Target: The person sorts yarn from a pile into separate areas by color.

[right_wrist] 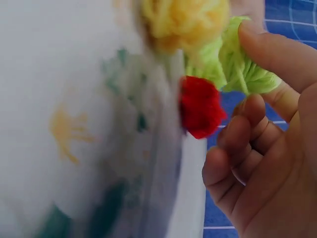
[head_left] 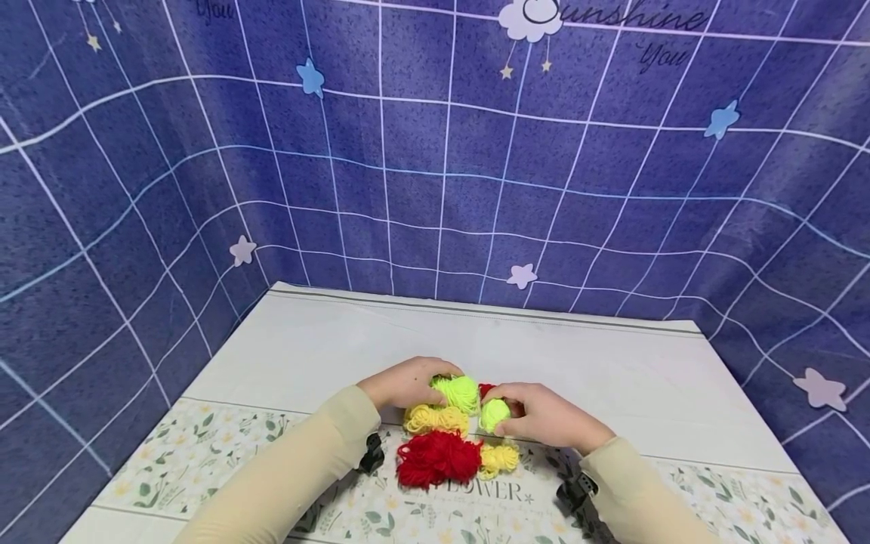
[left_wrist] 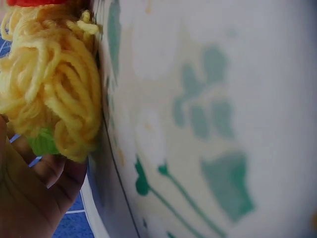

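My left hand point(head_left: 411, 384) curls its fingers and thumb about a lime-green yarn bundle point(head_left: 460, 394) at the back of a small group of yarn. Just to its right, my right hand point(head_left: 544, 414) pinches a smaller lime-green yarn ball point(head_left: 494, 415) between thumb and fingers. Behind that ball shows a small red yarn ball point(right_wrist: 200, 106), apart from the curled fingers in the right wrist view. A yellow yarn bundle point(head_left: 437, 420) lies in front of the left hand. Nearer me sit a big red yarn bundle point(head_left: 438, 459) and a small yellow one point(head_left: 499, 459).
The yarn rests on a white table cover point(head_left: 326, 340) with a band of printed flowers and lettering. Dark blue curtains point(head_left: 421, 204) with white grid lines and stars stand behind and at both sides. Dark wrist cameras point(head_left: 371, 454) hang under the sleeves.
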